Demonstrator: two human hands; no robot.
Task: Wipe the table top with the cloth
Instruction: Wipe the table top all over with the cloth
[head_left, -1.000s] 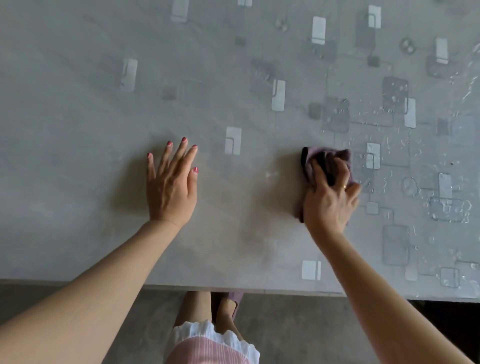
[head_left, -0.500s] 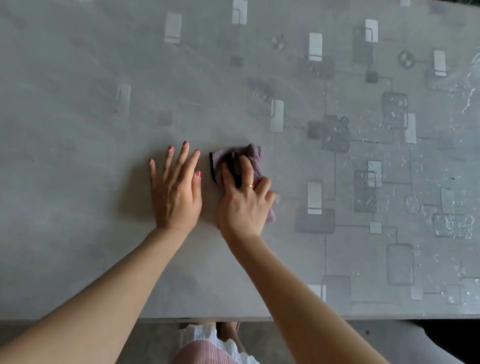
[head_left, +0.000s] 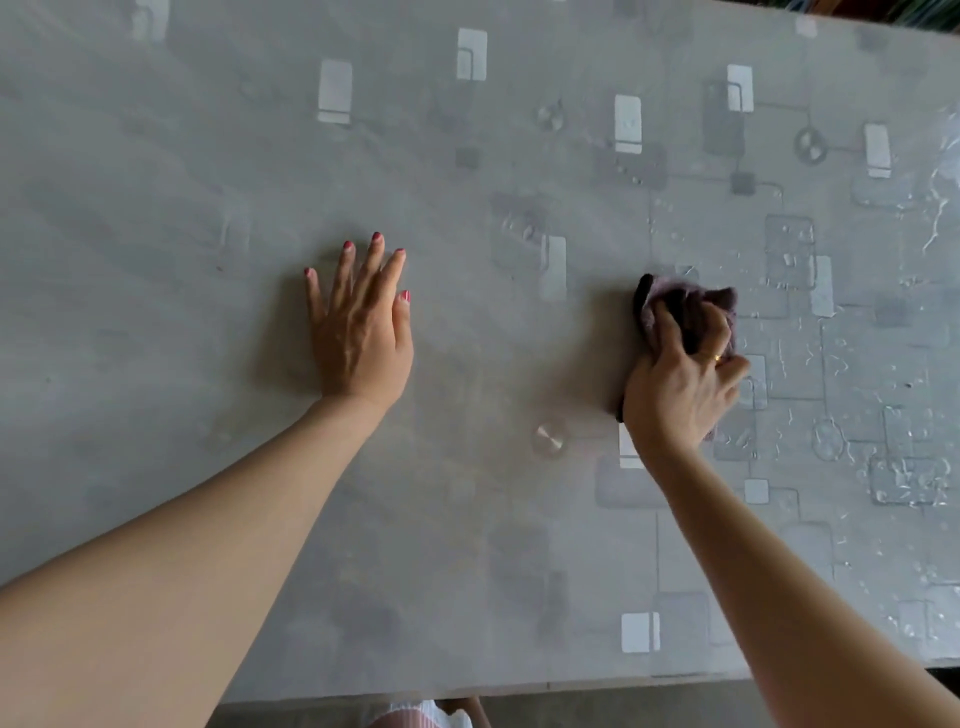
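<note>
Cloth (head_left: 688, 306), purple and bunched, pressed onto table (head_left: 467, 519) right of centre, partly covered by right hand (head_left: 680, 387). Right-hand grip closed over cloth: fingers (head_left: 670, 325) curled into folds, thumb side toward wet patterned area, gold ring (head_left: 717, 357) on one finger. Small edge of cloth also showing below wrist side of that hand. Left hand (head_left: 361, 338) laid flat on table, well apart from cloth, palm down, fingers spread slightly, holding nothing; nails painted pink-red. Table surface grey, printed with pale rectangles and thin linked outlines. Water droplets (head_left: 904, 483) and streaks glinting across right part of table, just beside cloth. Both forearms bare, reaching in from near edge. Strip of floor (head_left: 597, 709) below near table edge, with bit of white and pink clothing (head_left: 415, 716).
</note>
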